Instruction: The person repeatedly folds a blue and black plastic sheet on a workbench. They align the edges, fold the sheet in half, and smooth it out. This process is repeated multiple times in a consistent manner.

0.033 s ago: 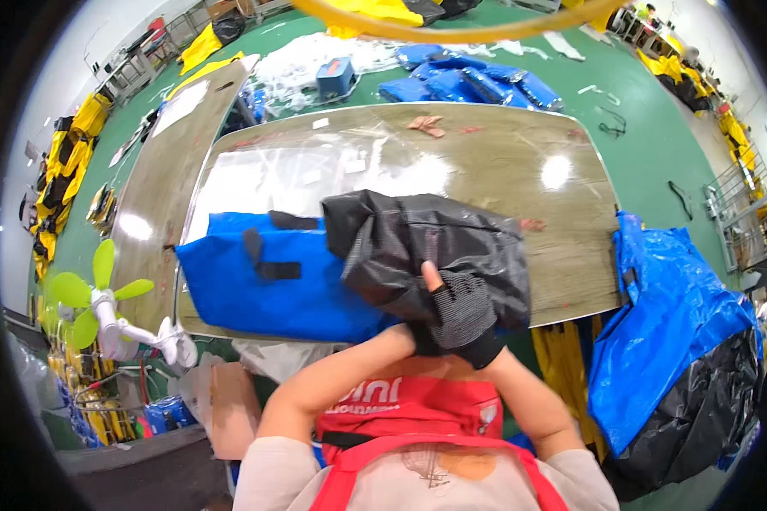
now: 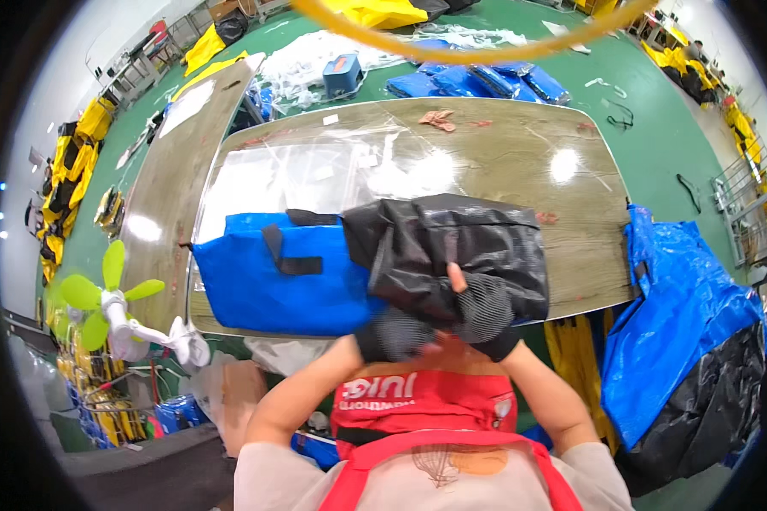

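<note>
Unmoved: black bag [image 2: 452, 251], wooden table [image 2: 520, 157].

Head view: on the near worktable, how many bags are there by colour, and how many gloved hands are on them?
Blue bag lying flat on the table: 1
Black bag held at the table's near edge: 1
Gloved hands on the black bag, left hand and right hand: 2
Total: 2 bags, 2 hands

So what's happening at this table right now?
A person in fingerless black gloves grips a crumpled black bag with both hands, left hand and right hand, at the near edge of a wooden table. A blue bag lies flat beside it, with clear plastic sheeting spread behind.
</note>
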Demonstrator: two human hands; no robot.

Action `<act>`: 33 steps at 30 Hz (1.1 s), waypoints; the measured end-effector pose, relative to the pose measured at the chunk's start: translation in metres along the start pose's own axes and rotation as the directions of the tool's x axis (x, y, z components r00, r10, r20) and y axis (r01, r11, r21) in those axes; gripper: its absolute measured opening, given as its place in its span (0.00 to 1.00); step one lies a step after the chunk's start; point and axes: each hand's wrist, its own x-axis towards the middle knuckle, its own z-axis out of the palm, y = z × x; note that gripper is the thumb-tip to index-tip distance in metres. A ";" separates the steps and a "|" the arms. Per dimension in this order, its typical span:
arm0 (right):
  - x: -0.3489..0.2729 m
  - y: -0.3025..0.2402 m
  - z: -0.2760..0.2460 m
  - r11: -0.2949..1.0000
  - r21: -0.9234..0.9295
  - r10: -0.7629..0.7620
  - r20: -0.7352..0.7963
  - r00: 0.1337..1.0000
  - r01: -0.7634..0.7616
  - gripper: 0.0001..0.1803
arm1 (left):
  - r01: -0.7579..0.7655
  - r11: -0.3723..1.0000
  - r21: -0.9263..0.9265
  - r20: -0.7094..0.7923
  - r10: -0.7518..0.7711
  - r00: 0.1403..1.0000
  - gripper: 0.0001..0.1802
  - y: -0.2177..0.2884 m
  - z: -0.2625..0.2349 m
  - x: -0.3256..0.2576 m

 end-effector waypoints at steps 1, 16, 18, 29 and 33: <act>-0.010 0.002 0.006 0.998 -0.060 0.013 0.056 0.998 -0.010 0.36 | 0.164 0.986 -0.012 0.011 -0.164 0.986 0.22 -0.015 -0.023 -0.049; 0.067 -0.053 0.115 0.988 -0.064 0.150 0.139 0.979 -0.143 0.31 | 0.194 -0.107 -0.975 0.188 -0.861 0.472 0.46 -0.158 -0.098 -0.284; 0.075 -0.059 0.123 0.968 -0.136 0.242 0.294 0.925 -0.210 0.29 | 0.249 -0.074 -0.966 0.177 -0.887 0.427 0.46 -0.154 -0.099 -0.279; 0.059 -0.045 0.152 0.989 0.083 0.115 0.058 0.992 -0.120 0.26 | -0.098 0.026 -0.995 -0.077 -0.827 0.557 0.38 -0.033 -0.152 -0.225; 0.037 -0.036 0.155 0.983 0.019 0.179 0.151 0.972 -0.184 0.24 | -0.101 0.079 -0.992 -0.128 -0.536 0.834 0.27 0.034 -0.136 -0.048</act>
